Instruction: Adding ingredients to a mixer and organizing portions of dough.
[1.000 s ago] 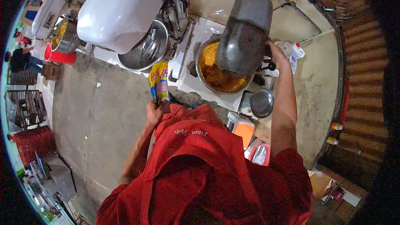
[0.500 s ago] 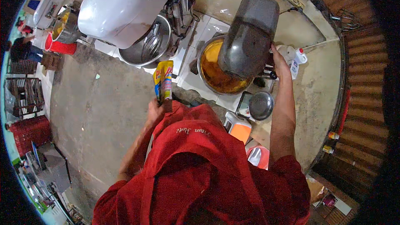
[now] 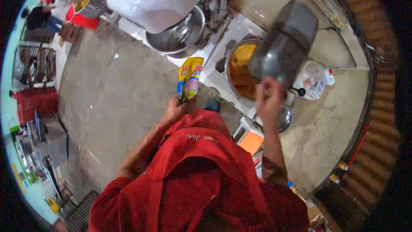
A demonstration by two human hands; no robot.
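My left hand (image 3: 175, 109) is closed around the lower end of a yellow plastic packet (image 3: 189, 77) with blue and pink printing, held upright in front of my apron. The packet looks folded or doubled; I cannot tell which. My right hand (image 3: 269, 99), blurred by motion, is at the near end of a dark grey stand mixer head (image 3: 285, 45), beside the bowl. Its fingers look bent, but whether they touch or hold anything is unclear. Under the mixer head, a metal bowl (image 3: 228, 71) holds a yellow-orange to brown mixture (image 3: 245, 66).
Left of that bowl stands a large white mixer (image 3: 150, 0) over a steel bowl (image 3: 159, 48) with a whisk. A white jug with an orange label (image 3: 250, 142) is near my right forearm. A white bottle with a red cap (image 3: 321, 87) stands right. Far left is a person (image 3: 39, 18).
My right hand has left the right side of the grey mixer head and moved nearer, in front of it. The view has shifted; my left hand still holds the packet.
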